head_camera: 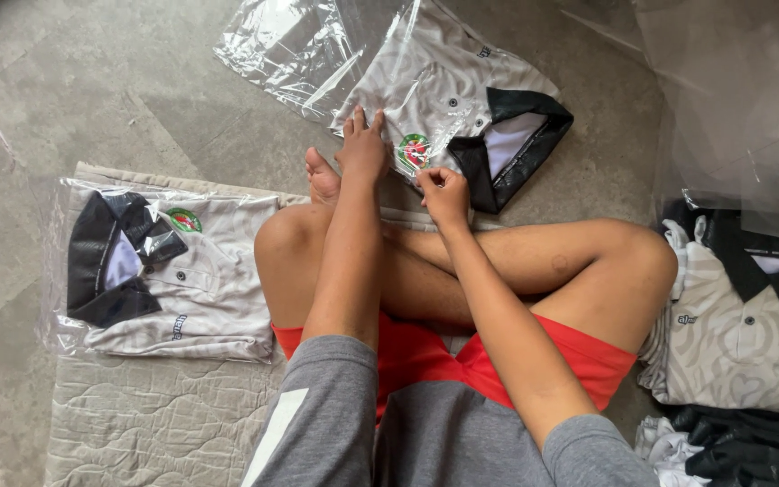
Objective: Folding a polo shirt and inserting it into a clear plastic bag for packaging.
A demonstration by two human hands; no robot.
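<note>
The left hand [364, 149] lies flat, fingers spread, on the bagged folded shirt [462, 104] on the floor [65, 81] ahead of the crossed legs. The right hand [444, 194] pinches the bag's near edge in a closed grip. Another bagged shirt [169, 271] rests on the quilted mat [146, 415].

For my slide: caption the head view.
Seated person's left hand presses a bagged grey shirt; right hand pinches its bag edge.

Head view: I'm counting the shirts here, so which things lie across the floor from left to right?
Bagged folded shirt on the quilted mat → left hand → right hand pinching the plastic of the bagged shirt in front → unbagged folded shirt at the right edge.
</note>
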